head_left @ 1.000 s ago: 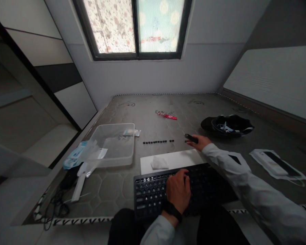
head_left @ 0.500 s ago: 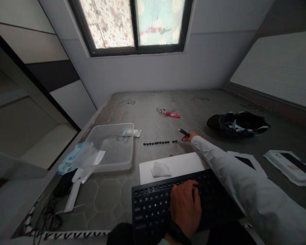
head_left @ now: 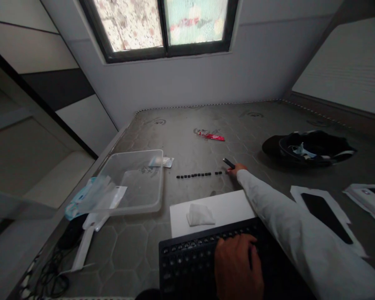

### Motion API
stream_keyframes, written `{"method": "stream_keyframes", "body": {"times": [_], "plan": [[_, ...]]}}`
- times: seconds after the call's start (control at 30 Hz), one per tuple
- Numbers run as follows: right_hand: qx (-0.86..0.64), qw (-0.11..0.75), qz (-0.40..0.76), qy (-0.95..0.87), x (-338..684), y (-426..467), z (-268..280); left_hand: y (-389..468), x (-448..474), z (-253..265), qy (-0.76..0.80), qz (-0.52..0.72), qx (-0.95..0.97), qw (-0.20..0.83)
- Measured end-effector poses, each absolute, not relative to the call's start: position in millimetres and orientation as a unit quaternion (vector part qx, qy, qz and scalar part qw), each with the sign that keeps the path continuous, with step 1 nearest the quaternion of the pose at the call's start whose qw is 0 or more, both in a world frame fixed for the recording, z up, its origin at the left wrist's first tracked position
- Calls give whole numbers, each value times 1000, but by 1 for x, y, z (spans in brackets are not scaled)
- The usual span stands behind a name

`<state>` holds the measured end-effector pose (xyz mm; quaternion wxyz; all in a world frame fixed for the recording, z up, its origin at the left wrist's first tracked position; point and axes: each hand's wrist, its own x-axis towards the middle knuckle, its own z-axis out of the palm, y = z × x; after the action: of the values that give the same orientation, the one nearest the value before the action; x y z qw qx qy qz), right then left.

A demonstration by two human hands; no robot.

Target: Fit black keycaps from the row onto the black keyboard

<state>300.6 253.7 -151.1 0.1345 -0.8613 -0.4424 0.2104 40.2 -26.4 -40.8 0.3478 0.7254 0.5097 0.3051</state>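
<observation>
My left hand (head_left: 239,266) lies palm down over the black keyboard (head_left: 187,258), its fingers bent with a gap between them. Nothing shows in its grip. My right hand (head_left: 236,170) reaches forward and is closed around a slim black pen-like tool (head_left: 228,163), whose tip points up and left. Its fingertips are low over the mat, at the right end of a row of small black keycaps (head_left: 195,175). A gap splits the row, with two keycaps right of it. A small dark piece shows at the fingertips, partly hidden.
Behind the keyboard lies a white sheet (head_left: 231,204) with a folded white tissue (head_left: 200,215). A clear plastic bin (head_left: 161,196) stands left. A red packet (head_left: 214,136) lies farther back, a black cap (head_left: 273,146) at right, and a dark phone-like slab (head_left: 326,216) near my right sleeve.
The whole view has shifted and tilted, so the keyboard and my left hand appear lower. My right hand stays at the row's right end, with a dark piece now visible at its fingertips.
</observation>
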Motion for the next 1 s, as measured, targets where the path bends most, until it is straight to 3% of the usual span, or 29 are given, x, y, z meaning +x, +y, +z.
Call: {"method": "stream_keyframes", "body": {"times": [0.43,1.0], "plan": [[-857,174,201,-441,304,256,-159,-23,39,-43,490,306,746,331],[-840,159,200,-479,301,259,-156,-25,41,-48,499,316,735,334]]}}
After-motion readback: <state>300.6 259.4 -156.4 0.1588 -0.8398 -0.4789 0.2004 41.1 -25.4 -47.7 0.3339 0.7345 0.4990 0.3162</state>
